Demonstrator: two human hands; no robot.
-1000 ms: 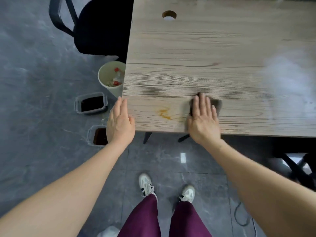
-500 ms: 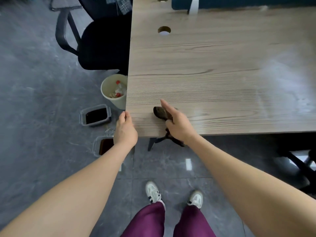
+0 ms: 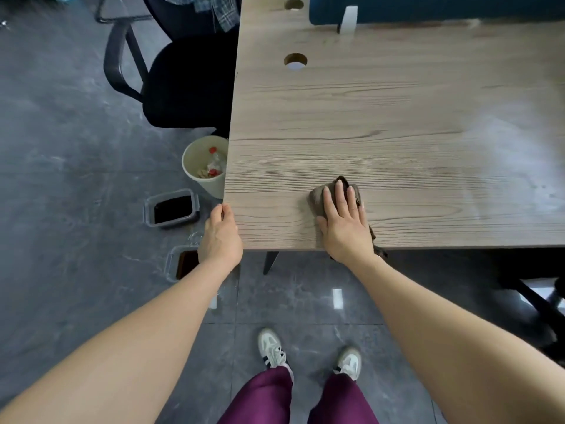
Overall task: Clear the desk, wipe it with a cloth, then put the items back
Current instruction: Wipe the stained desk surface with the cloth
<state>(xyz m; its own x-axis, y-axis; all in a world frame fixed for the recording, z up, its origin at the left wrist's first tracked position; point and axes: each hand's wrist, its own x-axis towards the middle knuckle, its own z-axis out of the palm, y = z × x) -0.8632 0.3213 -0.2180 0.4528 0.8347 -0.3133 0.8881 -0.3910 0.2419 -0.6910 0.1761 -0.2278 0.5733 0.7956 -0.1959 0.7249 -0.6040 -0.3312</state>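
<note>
The light wooden desk (image 3: 397,123) fills the upper right of the head view, its top bare. A brown-grey cloth (image 3: 318,195) lies near the desk's front edge, with one end hanging off the edge. My right hand (image 3: 344,223) presses flat on the cloth with straight fingers. My left hand (image 3: 220,237) rests at the desk's front left corner, fingers loosely curled against the edge and holding nothing.
On the floor left of the desk stand a pale bin (image 3: 203,169) with rubbish, a lidded container (image 3: 172,208) and a second container (image 3: 183,263) partly under my left hand. A black chair (image 3: 180,81) stands further back. A blue divider (image 3: 428,9) runs along the desk's far edge.
My right hand has slid the cloth from the front left corner back to the right and flattened onto it. The orange stain seen a second ago no longer shows. My left hand stays at the corner.
</note>
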